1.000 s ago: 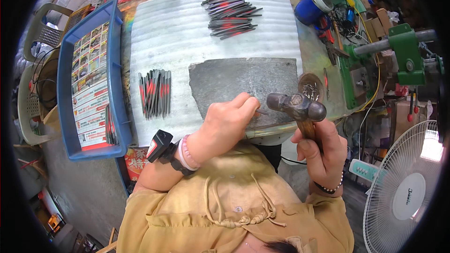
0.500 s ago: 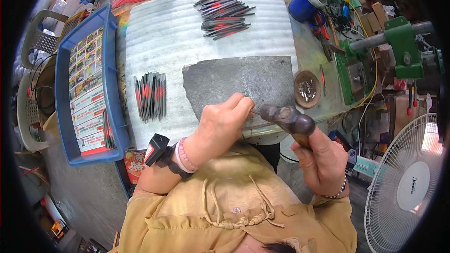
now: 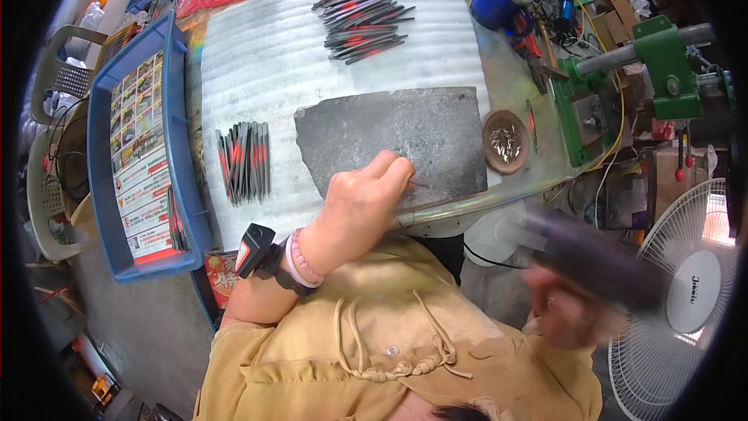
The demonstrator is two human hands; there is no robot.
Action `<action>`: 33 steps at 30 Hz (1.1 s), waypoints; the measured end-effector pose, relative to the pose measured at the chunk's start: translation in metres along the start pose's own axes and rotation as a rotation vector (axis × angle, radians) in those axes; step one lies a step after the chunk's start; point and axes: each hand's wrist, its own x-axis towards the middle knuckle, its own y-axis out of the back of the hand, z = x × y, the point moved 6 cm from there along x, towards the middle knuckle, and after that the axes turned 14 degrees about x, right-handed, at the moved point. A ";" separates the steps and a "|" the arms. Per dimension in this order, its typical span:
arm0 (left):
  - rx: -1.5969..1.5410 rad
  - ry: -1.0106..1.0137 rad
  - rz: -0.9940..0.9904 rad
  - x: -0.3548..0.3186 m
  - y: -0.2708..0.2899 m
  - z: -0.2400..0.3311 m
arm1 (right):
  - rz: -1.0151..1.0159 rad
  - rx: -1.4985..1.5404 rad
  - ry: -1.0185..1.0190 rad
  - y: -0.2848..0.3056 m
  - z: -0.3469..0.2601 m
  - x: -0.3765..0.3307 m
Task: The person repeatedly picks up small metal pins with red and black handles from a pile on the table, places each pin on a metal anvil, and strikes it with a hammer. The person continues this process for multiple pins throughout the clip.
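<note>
Swung hammer [image 3: 600, 261] toward four o'clock, gripped in blurred, curled right hand [image 3: 570, 312]. Found left hand [image 3: 362, 196] bunched, pinching thin rod [image 3: 419, 183] at grey slab's [image 3: 351, 132] five o'clock.

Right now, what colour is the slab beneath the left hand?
Mottled grey slab, with paler marks near its middle; head view shows it best.

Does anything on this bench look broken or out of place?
Two small things: the slab's left edge is jagged, perhaps chipped, unlike its straighter other sides; and one red-and-black stick lies alone right of the bowl, away from the piles. I see no spill.
</note>
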 end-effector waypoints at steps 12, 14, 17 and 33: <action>-1.050 0.599 -0.144 -0.013 0.001 -0.023 | 0.170 0.229 -0.391 -0.019 0.064 -0.022; -1.491 0.703 -0.125 -0.019 0.004 -0.022 | 0.180 0.376 -0.467 -0.034 0.083 -0.022; -1.615 0.756 -0.115 -0.026 0.007 -0.020 | 0.150 0.497 -0.597 -0.055 0.102 -0.027; -1.446 0.660 -0.065 -0.037 0.012 -0.007 | 0.082 0.776 -0.671 -0.098 0.106 -0.010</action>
